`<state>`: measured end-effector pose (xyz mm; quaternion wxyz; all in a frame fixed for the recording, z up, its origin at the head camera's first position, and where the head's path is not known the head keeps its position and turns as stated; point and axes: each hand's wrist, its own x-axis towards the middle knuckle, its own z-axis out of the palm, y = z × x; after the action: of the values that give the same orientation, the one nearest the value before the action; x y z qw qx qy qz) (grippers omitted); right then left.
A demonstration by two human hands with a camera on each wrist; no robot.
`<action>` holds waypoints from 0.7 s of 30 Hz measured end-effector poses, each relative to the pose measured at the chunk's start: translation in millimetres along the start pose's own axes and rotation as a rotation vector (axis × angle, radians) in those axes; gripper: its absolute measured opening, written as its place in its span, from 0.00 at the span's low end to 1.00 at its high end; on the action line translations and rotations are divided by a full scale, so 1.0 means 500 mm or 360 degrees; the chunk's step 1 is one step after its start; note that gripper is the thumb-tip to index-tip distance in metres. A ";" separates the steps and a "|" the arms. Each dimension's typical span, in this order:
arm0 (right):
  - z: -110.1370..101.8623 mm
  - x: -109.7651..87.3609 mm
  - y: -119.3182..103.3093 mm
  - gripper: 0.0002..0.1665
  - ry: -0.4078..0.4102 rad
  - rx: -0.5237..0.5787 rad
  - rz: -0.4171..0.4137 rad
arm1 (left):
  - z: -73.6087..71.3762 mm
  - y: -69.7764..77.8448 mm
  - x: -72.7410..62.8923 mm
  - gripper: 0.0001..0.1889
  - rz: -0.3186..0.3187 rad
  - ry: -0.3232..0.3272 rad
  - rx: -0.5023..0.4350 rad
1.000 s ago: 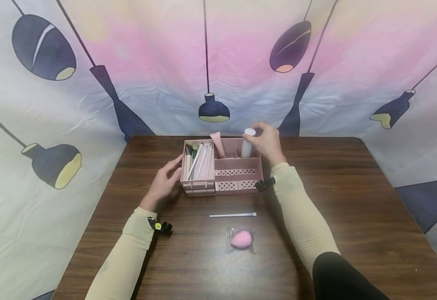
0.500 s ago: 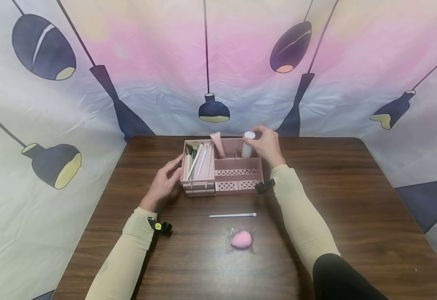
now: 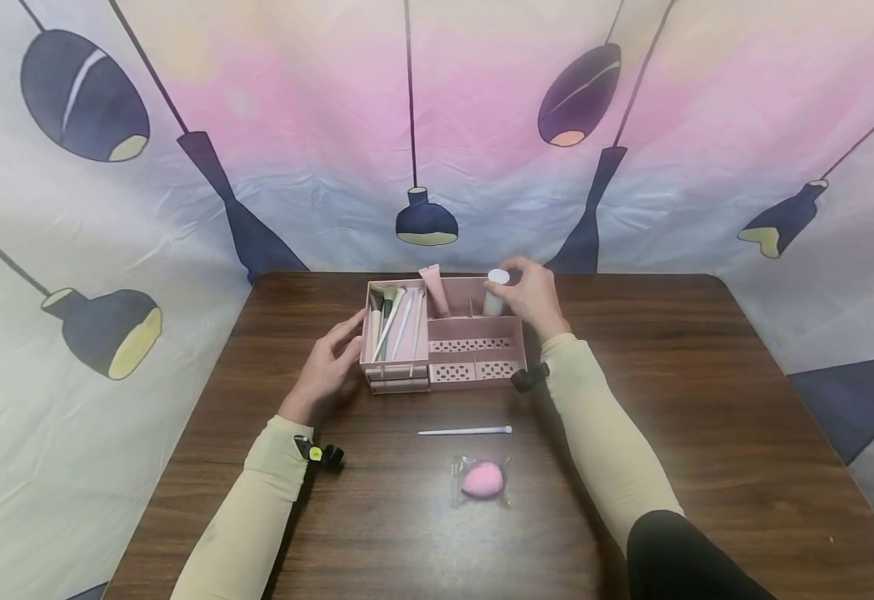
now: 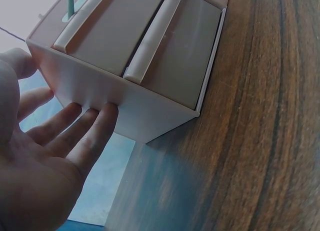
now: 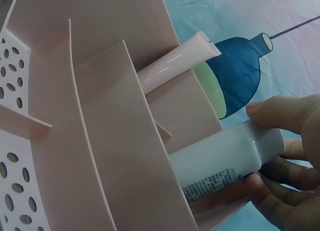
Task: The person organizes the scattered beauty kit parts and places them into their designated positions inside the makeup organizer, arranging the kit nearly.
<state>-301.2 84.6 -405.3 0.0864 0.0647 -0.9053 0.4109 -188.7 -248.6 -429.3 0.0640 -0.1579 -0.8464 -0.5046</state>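
Note:
My right hand [image 3: 536, 292] grips a white bottle [image 5: 220, 158] by its cap end. The bottle's lower part is inside the back right compartment of a pink organizer [image 3: 477, 332], hidden behind a divider in the right wrist view. With fingertips against the organizer's side wall, my left hand [image 4: 60, 141] rests at its left, fingers extended. A pink squeeze tube [image 3: 435, 292] leans in the back compartment beside the bottle. Several makeup brushes [image 3: 397, 321] lie in the left tray, above two small drawers [image 4: 175, 51].
On the brown table [image 3: 317, 517], in front of the organizer, lies a thin white brush [image 3: 465, 431]. Nearer still is a pink makeup sponge [image 3: 483, 480] in a clear wrapper. A printed cloth [image 3: 347, 125] hangs behind the table's back edge.
My right hand has moved down with the white bottle, which now sits lower in the back right compartment. The left hand has stayed against the organizer.

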 end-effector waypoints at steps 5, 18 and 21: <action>-0.006 -0.005 0.003 0.26 -0.0037 -0.0025 0.0011 | 0.003 0.005 0.002 0.25 -0.0005 -0.0001 0.0010; -0.001 -0.009 0.005 0.26 0.0005 -0.0078 -0.0061 | 0.000 0.010 -0.004 0.25 -0.0050 -0.0028 0.0004; -0.001 -0.011 0.006 0.26 0.0029 -0.0075 -0.0082 | 0.000 0.010 -0.004 0.25 -0.0042 -0.0021 0.0004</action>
<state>-296.1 87.1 -408.1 0.1066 0.0822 -0.9119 0.3878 -185.4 -246.8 -425.6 0.0519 -0.1500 -0.8494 -0.5034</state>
